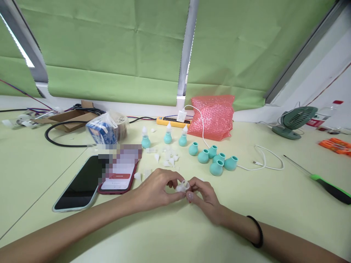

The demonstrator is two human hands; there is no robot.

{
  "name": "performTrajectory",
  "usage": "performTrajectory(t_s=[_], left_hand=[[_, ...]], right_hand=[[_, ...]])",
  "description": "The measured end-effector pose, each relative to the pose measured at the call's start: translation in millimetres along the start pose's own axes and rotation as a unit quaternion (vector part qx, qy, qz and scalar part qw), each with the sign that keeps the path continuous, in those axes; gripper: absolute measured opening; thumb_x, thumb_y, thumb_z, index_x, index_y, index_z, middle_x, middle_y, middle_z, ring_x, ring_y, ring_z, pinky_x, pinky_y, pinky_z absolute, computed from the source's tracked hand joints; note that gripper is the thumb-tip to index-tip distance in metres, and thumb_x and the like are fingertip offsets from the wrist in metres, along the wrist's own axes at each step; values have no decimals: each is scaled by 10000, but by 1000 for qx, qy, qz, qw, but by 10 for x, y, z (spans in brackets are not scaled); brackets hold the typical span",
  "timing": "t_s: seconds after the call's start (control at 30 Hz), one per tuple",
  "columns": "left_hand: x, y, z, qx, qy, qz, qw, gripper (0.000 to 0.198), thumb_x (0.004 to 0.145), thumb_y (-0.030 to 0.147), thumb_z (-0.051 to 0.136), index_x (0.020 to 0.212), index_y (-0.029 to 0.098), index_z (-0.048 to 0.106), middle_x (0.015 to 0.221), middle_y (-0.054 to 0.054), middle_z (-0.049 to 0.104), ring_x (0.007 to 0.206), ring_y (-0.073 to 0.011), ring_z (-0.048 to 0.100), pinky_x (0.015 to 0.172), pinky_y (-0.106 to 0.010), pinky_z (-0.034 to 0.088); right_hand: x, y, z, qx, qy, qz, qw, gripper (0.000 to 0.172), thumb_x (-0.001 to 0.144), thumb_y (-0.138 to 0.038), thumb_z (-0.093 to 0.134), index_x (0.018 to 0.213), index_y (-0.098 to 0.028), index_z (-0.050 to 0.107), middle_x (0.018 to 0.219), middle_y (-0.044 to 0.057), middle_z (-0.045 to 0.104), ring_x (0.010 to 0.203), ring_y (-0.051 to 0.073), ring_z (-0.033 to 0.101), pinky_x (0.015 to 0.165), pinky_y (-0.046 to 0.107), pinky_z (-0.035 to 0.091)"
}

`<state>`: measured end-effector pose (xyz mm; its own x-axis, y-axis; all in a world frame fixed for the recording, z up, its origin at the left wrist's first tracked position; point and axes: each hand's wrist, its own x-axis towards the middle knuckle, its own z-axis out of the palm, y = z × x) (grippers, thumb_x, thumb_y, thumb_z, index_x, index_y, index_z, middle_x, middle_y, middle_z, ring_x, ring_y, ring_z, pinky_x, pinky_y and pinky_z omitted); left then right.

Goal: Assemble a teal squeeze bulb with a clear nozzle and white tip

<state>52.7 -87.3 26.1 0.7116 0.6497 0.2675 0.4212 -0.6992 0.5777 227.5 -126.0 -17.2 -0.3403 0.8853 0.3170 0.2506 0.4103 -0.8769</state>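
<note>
Between my two hands is a small translucent plastic cup-like piece (182, 186), its round opening tilted up. The thumb and fingers of my left hand (161, 185) pinch it from the left. My right hand (205, 200) has its fingertips closed on its right edge. Beyond them lie several small white translucent tips and pieces (170, 160), loose on the table. Several open-necked teal rubber bulbs (216, 167) stand to the right of these. Farther back are three teal bulbs (168, 137) with clear pointed tops fitted on them.
Two phones, one dark-screened (82, 184) and one lit (119, 175), lie left of my hands. Behind are a bagged blue package (102, 131), a yellow power strip (167, 122) and a red bubble-wrap pouch (212, 118). A screwdriver (326, 184) and green fan (294, 122) are right.
</note>
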Motion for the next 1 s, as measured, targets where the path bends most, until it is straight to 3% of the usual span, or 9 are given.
performTrajectory(t_s=[0.37,0.5,0.57,0.63,0.7,0.77,0.83,0.9,1.0], left_hand=[[-7,-5,15,-3,-14,24,1000,227,711,136,500,908,181,604,691,1,604,609,-107,527,589,-202,388],[1,-3,12,-4,-5,-12,1000,197,658,136,516,849,161,553,666,8,566,609,-114,522,590,-207,395],[9,-9,6,-7,2,-30,1000,173,648,123,501,815,164,520,665,14,552,609,-114,515,586,-206,395],[17,-18,-2,-10,8,-53,999,161,644,120,491,797,170,494,689,12,554,622,-118,512,598,-213,398],[23,-23,-12,-18,10,-72,997,149,648,129,486,790,175,478,717,6,562,635,-123,512,612,-221,402],[28,-19,-29,-25,13,-87,996,137,653,138,482,784,176,470,719,4,562,636,-125,513,616,-224,402],[33,-7,-53,-29,17,-101,994,133,657,140,474,784,177,467,698,8,553,634,-127,516,612,-224,398],[37,8,-79,-34,18,-115,993,132,658,143,469,785,179,463,661,17,536,616,-126,513,592,-218,390],[37,26,-113,-41,10,-132,990,126,661,160,464,784,187,457,593,38,496,559,-117,487,549,-208,372]], right_hand=[[14,-8,30,5,16,11,1000,166,809,-304,448,698,-185,420,575,-30,447,541,100,421,524,229,357],[9,34,12,-73,50,-87,992,53,800,-197,451,750,-188,438,632,-8,472,572,113,449,538,250,395],[42,58,-42,-167,93,-208,959,88,745,-132,500,775,-192,443,695,14,498,630,136,467,569,282,410],[102,70,-130,-284,154,-319,891,182,674,-103,564,787,-199,459,779,37,519,716,173,474,624,333,416],[171,56,-236,-401,219,-360,814,211,632,-119,614,776,-207,488,854,50,523,806,218,462,674,378,407],[228,17,-339,-506,256,-340,750,172,633,-150,625,753,-207,517,889,53,532,868,251,445,721,408,385],[264,-26,-424,-595,248,-275,713,89,673,-179,594,742,-194,540,897,54,556,880,257,448,758,424,353],[279,-52,-488,-658,216,-189,696,51,722,-209,540,750,-171,559,866,61,578,838,241,465,735,401,348],[282,-49,-556,-705,163,-67,687,102,749,-205,489,763,-151,574,777,69,578,764,215,476,523,283,329]])
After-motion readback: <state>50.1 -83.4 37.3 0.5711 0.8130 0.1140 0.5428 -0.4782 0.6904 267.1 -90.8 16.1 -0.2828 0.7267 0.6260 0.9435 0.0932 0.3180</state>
